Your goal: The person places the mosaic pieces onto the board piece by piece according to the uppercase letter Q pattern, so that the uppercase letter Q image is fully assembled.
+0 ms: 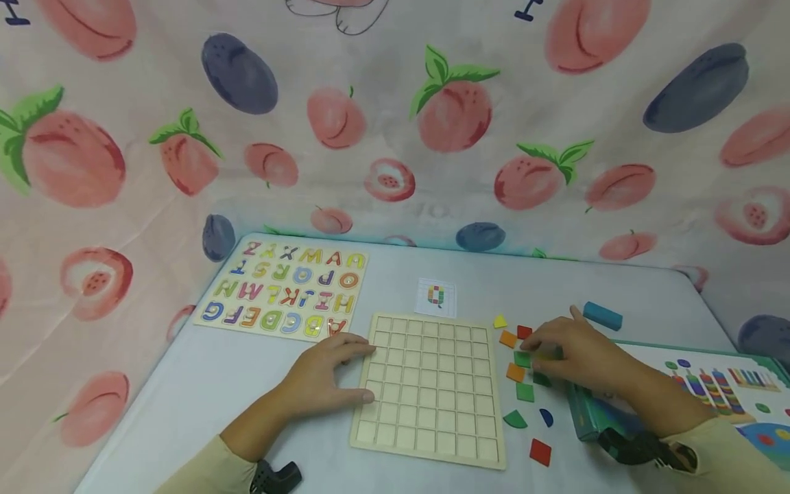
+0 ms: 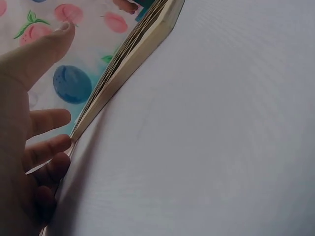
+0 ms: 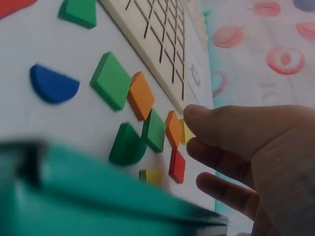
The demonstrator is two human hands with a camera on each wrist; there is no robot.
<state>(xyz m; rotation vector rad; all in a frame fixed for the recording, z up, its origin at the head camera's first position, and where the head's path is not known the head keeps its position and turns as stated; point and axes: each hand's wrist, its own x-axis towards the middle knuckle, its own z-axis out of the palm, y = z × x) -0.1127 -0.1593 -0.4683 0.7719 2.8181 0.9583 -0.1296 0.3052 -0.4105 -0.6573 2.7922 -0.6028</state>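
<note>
We find the grid (image 1: 426, 396) flat on the table (image 1: 204, 391), between the two hands. The left hand (image 1: 324, 374) is released: its thumb and forefinger are spread and extended, their tips at the grid's left rim. The right hand (image 1: 577, 353) is likewise relaxed, over the loose tiles (image 1: 524, 392) just right of the grid; in the right wrist view we note thumb and fingers parted, grasping nothing, though we cannot tell whether a fingertip touches a tile beneath. Among these, at the far end, we see a yellow tile (image 1: 500, 322); nearer lie orange, red and green ones, then a green quarter-disc (image 1: 515, 420), a blue half-disc (image 1: 546, 418) and a red square (image 1: 540, 453). Just beyond the grid we see the card (image 1: 436, 298), printed with a coloured figure. The letter board (image 1: 291, 284) lies to the left, its near corner close to the left hand. The right forearm passes over the box (image 1: 716, 377); a blue cylinder (image 1: 603, 316) lies beyond it. Behind the table we see a fruit-printed curtain (image 1: 382, 123).
</note>
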